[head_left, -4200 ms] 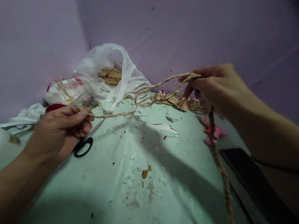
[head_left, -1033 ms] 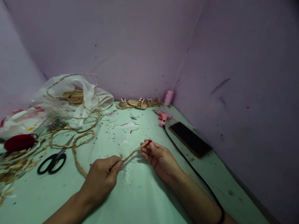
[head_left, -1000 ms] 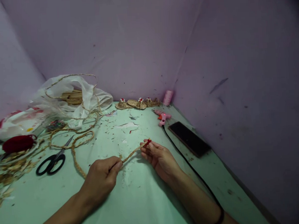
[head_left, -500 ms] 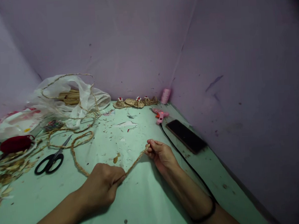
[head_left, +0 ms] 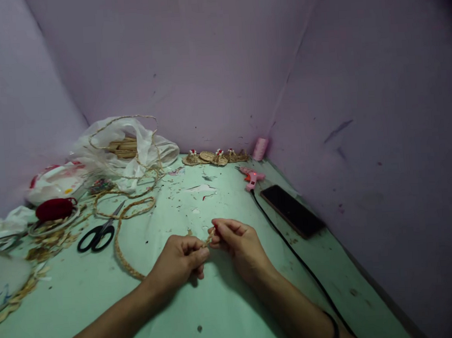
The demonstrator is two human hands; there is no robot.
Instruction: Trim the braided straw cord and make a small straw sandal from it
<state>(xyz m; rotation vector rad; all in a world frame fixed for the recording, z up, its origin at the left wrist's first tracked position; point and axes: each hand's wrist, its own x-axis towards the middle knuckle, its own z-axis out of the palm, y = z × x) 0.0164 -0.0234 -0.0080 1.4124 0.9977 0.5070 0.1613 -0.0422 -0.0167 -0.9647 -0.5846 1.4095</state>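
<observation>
A braided straw cord (head_left: 123, 254) loops across the green tabletop and runs under my left wrist. My left hand (head_left: 181, 261) is closed on the cord close to its end. Pinching the end itself, my right hand (head_left: 240, 244) is closed too, with only a short bit of braid showing between the hands. Black-handled scissors (head_left: 96, 238) lie left of the cord. Beyond my right hand rest a pink glue gun (head_left: 252, 177) with a small red light and a dark phone (head_left: 292, 211).
Small woven straw hats (head_left: 218, 158) line the back wall beside a pink thread spool (head_left: 260, 149). A white plastic bag (head_left: 144, 143) holding straw bundles, dark red yarn (head_left: 56, 209) and straw scraps (head_left: 43, 251) crowd the left. The glue gun's black cable (head_left: 292, 251) passes right of my right arm.
My hands have come closer together along the cord, so the stretch between them is much shorter. The view has shifted a little to the left.
</observation>
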